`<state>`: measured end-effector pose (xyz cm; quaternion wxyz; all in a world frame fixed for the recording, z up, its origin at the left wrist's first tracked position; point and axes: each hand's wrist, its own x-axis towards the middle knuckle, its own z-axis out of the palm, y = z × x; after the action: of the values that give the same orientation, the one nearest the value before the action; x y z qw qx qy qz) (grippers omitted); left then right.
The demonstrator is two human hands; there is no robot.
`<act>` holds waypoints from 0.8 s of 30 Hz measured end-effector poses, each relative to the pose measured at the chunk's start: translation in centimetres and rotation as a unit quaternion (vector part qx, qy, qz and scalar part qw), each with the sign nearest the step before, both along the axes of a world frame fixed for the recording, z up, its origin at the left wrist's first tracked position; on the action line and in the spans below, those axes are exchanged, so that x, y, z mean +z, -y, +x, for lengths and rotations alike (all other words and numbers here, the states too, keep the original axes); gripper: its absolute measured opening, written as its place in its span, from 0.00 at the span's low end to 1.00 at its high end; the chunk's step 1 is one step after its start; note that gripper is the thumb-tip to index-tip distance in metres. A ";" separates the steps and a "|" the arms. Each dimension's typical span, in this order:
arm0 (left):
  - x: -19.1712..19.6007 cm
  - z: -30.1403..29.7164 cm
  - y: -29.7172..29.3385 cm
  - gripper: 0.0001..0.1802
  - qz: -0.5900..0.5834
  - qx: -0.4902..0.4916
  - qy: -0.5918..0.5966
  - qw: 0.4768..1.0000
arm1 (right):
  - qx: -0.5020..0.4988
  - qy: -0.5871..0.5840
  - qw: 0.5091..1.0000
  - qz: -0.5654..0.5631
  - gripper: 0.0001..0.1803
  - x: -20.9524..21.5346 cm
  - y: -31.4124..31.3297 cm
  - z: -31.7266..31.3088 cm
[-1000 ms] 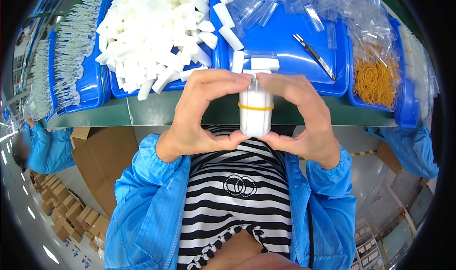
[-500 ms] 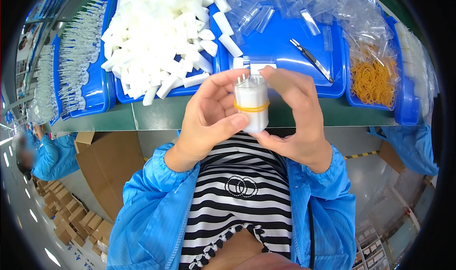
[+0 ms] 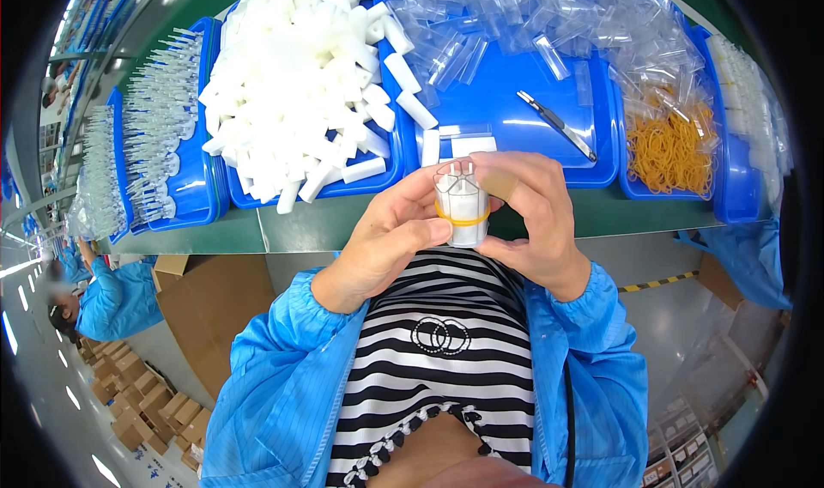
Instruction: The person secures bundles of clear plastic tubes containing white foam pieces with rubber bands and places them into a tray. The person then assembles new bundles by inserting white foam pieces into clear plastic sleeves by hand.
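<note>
Between my hands stands a roughly cylindrical bundle of white pieces in clear plastic sleeves, with a yellow rubber band around its lower half. Clear open rims of the sleeves show at its top. My left hand grips the bundle's left side, thumb near the band and fingers partly hidden behind. On the other side, my right hand is curled around it, its index finger bent at the top rim and its thumb low by the base. White foam pieces lie just beyond, at the near edge of a blue tray.
Black-and-silver tweezers lie in that tray below a heap of clear plastic sleeves. White foam blocks pile up to the left. Yellow rubber bands fill a bin at right. White nozzle-like parts stand in rows far left.
The bundle's top now shows more of its clear rims, and the thin white prongs there have dropped lower. Both hands keep hold of it. The whole view has shifted slightly.
</note>
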<state>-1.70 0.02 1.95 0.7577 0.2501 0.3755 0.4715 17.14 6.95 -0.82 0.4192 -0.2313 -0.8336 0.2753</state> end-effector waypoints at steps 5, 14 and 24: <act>0.1 0.3 -0.6 0.34 0.006 -0.002 0.047 0.999 | -0.005 -0.001 1.000 0.002 0.40 0.0 -0.4 0.3; 0.2 1.0 -1.1 0.37 0.004 0.007 -0.070 0.998 | -0.022 0.009 0.998 -0.054 0.40 0.9 -0.7 0.9; 0.9 1.3 -0.9 0.39 0.013 0.041 -0.096 0.994 | -0.195 0.303 0.927 0.105 0.15 0.7 -6.3 4.3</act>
<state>-0.40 0.94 2.81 0.6947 0.2882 0.4509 0.4807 21.49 13.30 -0.17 0.2143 -0.4164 -0.8834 0.0152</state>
